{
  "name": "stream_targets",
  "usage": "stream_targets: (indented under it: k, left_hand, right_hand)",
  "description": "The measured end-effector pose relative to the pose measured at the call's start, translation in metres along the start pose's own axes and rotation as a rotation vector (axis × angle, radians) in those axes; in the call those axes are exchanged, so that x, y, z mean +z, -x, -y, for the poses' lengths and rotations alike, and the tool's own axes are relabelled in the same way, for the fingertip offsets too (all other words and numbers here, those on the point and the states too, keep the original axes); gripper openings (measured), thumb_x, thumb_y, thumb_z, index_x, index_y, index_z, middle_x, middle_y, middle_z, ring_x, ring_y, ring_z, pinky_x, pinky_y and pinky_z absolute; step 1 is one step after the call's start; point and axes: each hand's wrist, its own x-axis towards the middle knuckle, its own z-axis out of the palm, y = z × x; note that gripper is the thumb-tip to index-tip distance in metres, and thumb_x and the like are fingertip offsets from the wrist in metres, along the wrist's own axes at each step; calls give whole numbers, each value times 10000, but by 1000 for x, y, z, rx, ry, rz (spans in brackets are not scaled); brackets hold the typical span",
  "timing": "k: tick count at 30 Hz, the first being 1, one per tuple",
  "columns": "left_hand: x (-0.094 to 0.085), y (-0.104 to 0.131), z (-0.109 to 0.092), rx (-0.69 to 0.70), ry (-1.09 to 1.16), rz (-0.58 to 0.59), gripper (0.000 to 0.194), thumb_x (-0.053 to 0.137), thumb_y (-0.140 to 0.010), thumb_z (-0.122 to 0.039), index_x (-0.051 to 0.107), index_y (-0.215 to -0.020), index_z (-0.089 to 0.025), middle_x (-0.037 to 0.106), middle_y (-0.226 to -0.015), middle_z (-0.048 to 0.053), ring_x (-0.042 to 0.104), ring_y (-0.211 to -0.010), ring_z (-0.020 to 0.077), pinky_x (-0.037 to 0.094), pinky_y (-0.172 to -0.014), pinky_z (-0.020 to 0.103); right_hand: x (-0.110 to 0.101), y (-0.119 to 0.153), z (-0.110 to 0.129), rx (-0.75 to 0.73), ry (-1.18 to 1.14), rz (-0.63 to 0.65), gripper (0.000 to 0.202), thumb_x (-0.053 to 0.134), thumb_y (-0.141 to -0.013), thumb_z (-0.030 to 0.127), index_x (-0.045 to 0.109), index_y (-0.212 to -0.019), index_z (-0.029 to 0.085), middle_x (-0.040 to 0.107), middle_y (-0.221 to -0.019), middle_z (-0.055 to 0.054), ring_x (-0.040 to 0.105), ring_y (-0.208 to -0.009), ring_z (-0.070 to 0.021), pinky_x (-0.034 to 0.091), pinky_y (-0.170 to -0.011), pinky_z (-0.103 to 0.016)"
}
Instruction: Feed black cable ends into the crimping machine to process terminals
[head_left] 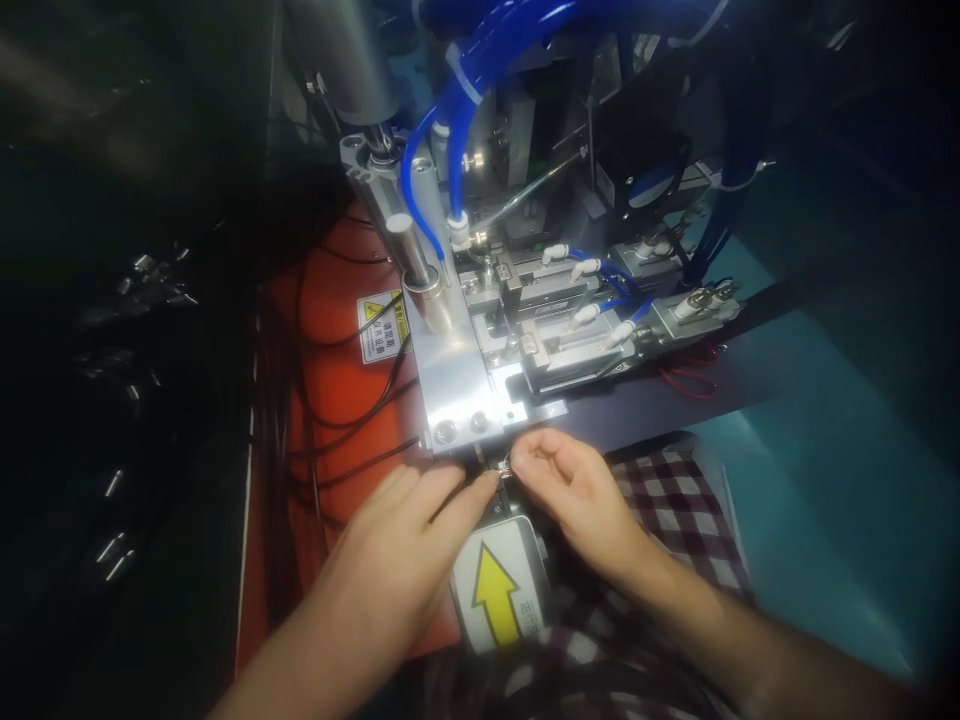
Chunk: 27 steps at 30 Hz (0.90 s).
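My left hand [409, 525] is at the front edge of a metal machine plate [457, 385], its thumb and finger closed near a small part with thin wires [505, 468]. The part is too small to name. On its other side my right hand [566, 480] pinches with thumb and index finger, right at the thin wires. The fingertips of both hands almost meet just below the plate's edge. A white cover with a yellow arrow [496, 590] sits beneath the hands.
Black cables [352, 430] run across an orange-red panel [330, 310] bearing a warning label [384, 327]. Pneumatic cylinders [577, 345] with blue air hoses [480, 70] stand behind the plate. Loose shiny bits lie in the dark at left. Checked cloth [682, 500] covers my lap.
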Motion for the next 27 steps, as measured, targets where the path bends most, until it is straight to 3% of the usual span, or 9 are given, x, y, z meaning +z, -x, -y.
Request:
stream_targets:
  k: [5,13,20,27]
  left_hand:
    - [-1,0,1,-3,9,5,420,428,-903,-40,518,-1295,-160,580,-1024,83,492,-850,195,449,-703,301]
    - [1,2,1,-10,19,4,427,406,-909,-52,514,-1307,-162,566,-1058,89,488,-871,198,458,-725,302]
    - [6,5,4,0,22,-32,442,394,-924,-56,498,-1334,-183,555,-1055,83,487,-891,189,452,-739,283]
    - [1,4,4,-3,-7,23,431,432,-930,-93,491,-1346,-190,555,-1082,92,502,-940,193,462,-786,283]
  right_hand:
    - [2,-1,1,43,-81,-10,255,661,-810,398,567,-735,172,509,-634,30,447,-547,-98,393,-498,-217]
    - [4,2,1,257,-264,-5,327,707,-775,424,550,-747,138,396,-567,74,269,-473,-41,193,-435,-188]
    - [4,-1,-2,261,-268,-2,318,693,-773,417,541,-732,141,385,-563,75,246,-460,-40,146,-425,-205]
    - [5,-2,0,276,-254,-1,289,646,-796,399,520,-729,148,359,-536,88,233,-447,-40,125,-423,-217]
